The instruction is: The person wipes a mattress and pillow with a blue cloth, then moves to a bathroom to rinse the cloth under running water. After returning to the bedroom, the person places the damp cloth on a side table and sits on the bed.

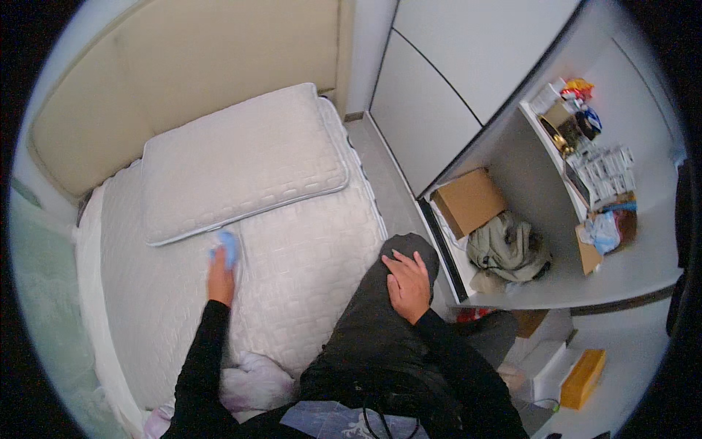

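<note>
My left hand (220, 280) is over the white quilted mattress (296, 263), gripping a light blue object (227, 248), perhaps a cloth or brush; blur hides its exact kind. Just beyond it lies a smaller quilted pad (241, 159) with pale piping, set across the head of the bed. Resting on my dark-trousered knee (408, 241) is my right hand (408, 285), its fingers spread and nothing in them.
A padded beige headboard (219, 60) backs the bed. Crumpled pale bedding (255, 381) lies beside my left arm. To the right are white wardrobe doors (428, 104), a cardboard box (470, 202), a grey-green fabric bundle (507, 247) and a shelf (554, 153) with small items.
</note>
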Available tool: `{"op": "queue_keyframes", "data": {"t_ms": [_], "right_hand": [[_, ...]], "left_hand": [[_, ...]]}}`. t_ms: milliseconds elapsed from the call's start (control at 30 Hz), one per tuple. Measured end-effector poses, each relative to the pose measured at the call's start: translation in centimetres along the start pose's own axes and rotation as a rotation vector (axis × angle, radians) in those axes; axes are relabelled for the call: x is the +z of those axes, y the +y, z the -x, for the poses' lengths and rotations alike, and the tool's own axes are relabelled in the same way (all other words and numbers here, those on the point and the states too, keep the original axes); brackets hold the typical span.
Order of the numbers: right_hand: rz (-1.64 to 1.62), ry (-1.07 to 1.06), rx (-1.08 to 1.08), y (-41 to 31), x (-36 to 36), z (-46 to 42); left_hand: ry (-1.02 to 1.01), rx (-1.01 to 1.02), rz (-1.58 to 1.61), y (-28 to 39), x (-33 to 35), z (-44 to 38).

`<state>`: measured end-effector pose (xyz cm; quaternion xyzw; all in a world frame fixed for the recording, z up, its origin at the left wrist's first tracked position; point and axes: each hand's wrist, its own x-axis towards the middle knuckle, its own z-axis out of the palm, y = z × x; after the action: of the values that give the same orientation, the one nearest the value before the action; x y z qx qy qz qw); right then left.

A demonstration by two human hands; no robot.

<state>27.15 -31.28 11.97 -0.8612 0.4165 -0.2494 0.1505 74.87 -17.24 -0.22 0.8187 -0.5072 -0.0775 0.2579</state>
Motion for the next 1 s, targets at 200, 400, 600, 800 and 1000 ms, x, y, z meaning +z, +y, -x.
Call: {"op": "queue_keyframes", "data": {"t_ms": [200,400,600,800,1000], "right_hand": [[-0.046,0.047,-0.004,0.7,-0.1,1.0],[-0.097,0.062,-0.009,0.8,0.2,0.7],[-0.097,0.046,0.016,1.1,0.1,0.5],[-0.090,0.015,0.002,1.9,1.1,-0.6],[-0.073,-0.022,0.007,1.2,0.6,-1.3]], "left_hand": [[-0.168,0.487,0.109,17.2,9.6,-3.3],[-0.291,0.800,0.141,26.5,14.9,-10.3],[0.125,0.888,0.042,29.8,10.5,-21.0],[0.024,0.709,-0.212,19.8,6.4,-25.6],[0.201,0.311,-0.356,-0.6,-1.7,-20.4]]}}
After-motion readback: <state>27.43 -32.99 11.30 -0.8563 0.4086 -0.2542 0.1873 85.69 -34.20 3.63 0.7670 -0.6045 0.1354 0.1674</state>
